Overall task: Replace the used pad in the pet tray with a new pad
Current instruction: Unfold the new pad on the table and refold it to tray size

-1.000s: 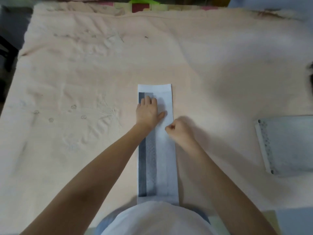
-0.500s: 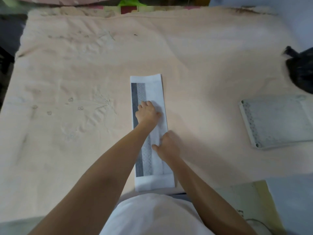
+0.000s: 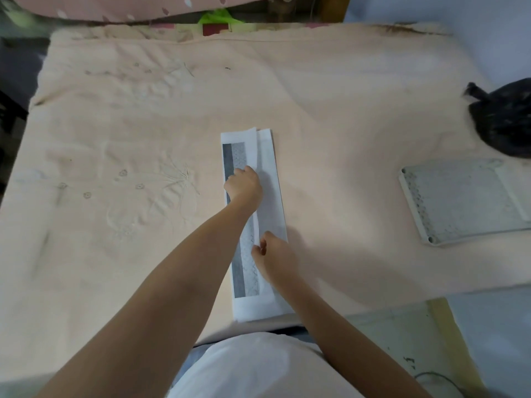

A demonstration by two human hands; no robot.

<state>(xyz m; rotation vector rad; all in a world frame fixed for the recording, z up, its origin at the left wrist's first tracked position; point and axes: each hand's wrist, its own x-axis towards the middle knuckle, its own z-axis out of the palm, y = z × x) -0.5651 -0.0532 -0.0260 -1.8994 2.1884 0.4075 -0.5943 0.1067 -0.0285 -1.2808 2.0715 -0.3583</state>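
Your left hand point(image 3: 243, 183) pins the folded pad point(image 3: 253, 225) on the bed point(image 3: 143, 139), well apart from the tray point(image 3: 465, 202); your right hand point(image 3: 273, 254) pinches a flap. Yanking unevenly could tear it.

head cam | worn on person | faces forward-down | close over bed point(image 3: 143, 254) | single view
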